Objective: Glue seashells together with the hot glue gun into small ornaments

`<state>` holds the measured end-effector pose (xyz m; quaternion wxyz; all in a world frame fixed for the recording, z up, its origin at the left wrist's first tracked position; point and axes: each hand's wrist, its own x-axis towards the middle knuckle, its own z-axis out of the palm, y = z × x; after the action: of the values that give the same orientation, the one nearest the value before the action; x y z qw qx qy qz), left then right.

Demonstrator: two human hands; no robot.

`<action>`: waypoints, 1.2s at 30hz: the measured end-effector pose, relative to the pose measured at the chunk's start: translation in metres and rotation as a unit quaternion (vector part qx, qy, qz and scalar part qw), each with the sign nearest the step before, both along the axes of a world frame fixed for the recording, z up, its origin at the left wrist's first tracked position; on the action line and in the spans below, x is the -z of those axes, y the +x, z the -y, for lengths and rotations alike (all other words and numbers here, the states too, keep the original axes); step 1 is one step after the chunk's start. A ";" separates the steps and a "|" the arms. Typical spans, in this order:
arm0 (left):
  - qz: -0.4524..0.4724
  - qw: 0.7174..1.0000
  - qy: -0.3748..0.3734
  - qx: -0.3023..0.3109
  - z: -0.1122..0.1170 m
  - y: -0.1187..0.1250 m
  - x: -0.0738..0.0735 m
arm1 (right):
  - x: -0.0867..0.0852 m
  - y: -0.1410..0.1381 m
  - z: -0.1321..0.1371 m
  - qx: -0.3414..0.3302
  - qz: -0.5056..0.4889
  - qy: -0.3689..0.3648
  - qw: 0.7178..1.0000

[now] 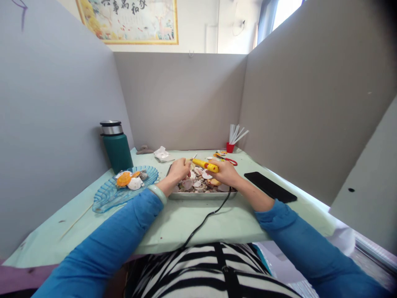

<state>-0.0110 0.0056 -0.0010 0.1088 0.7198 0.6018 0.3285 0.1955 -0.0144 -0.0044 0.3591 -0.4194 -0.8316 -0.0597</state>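
My right hand (226, 172) is wrapped round a yellow hot glue gun (205, 165), its nozzle pointing left and a black cord (206, 217) running down towards me. My left hand (180, 170) is closed just left of the nozzle, with its fingertips pinched together; what they hold, if anything, is too small to make out. Both hands are over a metal tray (198, 196) filled with many seashells (198, 182) in white, pink and brown.
On the left, a blue shell-shaped plate (108, 196) holds orange and white shells, beside a green bottle (117, 149) and a thin stick (76, 221). A black phone (269, 187) lies right. At the back are red-handled scissors (231, 161), a red cup (230, 147) of glue sticks and crumpled paper (162, 154).
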 end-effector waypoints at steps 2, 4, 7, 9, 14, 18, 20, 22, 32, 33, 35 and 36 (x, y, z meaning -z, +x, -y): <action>-0.006 1.000 -0.002 -0.002 -0.001 0.000 0.001 | 0.000 0.000 -0.001 -0.004 -0.003 0.001 1.000; -0.010 1.000 -0.005 -0.004 -0.002 0.000 0.001 | 0.000 0.000 -0.001 -0.005 -0.005 0.002 1.000; -0.011 1.000 -0.006 -0.005 -0.003 0.000 0.002 | 0.000 0.000 -0.001 -0.002 -0.004 0.003 1.000; -0.010 1.000 0.001 -0.006 -0.002 0.000 0.001 | -0.001 0.000 0.000 -0.001 -0.002 0.001 1.000; 0.000 1.000 0.007 -0.010 0.001 0.001 -0.002 | -0.001 0.000 0.000 0.005 0.001 0.002 1.000; 0.014 1.000 0.005 -0.021 0.004 0.002 -0.005 | 0.000 0.000 -0.001 0.004 0.004 0.002 1.000; 0.020 0.999 0.003 -0.027 0.005 0.003 -0.007 | 0.000 0.000 -0.001 0.003 0.003 0.002 1.000; 0.027 0.999 0.004 -0.031 0.006 0.003 -0.007 | 0.000 0.000 -0.001 0.002 0.002 0.002 1.000; 0.023 1.000 0.001 -0.009 0.003 0.002 -0.005 | 0.000 -0.001 0.000 0.004 -0.002 0.000 1.000; 0.022 1.000 0.001 -0.008 0.003 0.002 -0.005 | 0.000 -0.001 0.000 0.004 -0.002 0.001 1.000; 0.022 1.000 0.003 -0.013 0.002 0.002 -0.004 | 0.000 0.000 -0.001 0.004 -0.002 0.000 1.000; 0.023 1.000 0.005 -0.016 0.002 0.002 -0.004 | 0.000 0.000 -0.001 0.003 -0.001 -0.001 1.000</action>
<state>-0.0093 0.0032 0.0033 0.1137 0.7030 0.6089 0.3495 0.1954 -0.0133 -0.0046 0.3590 -0.4228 -0.8300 -0.0595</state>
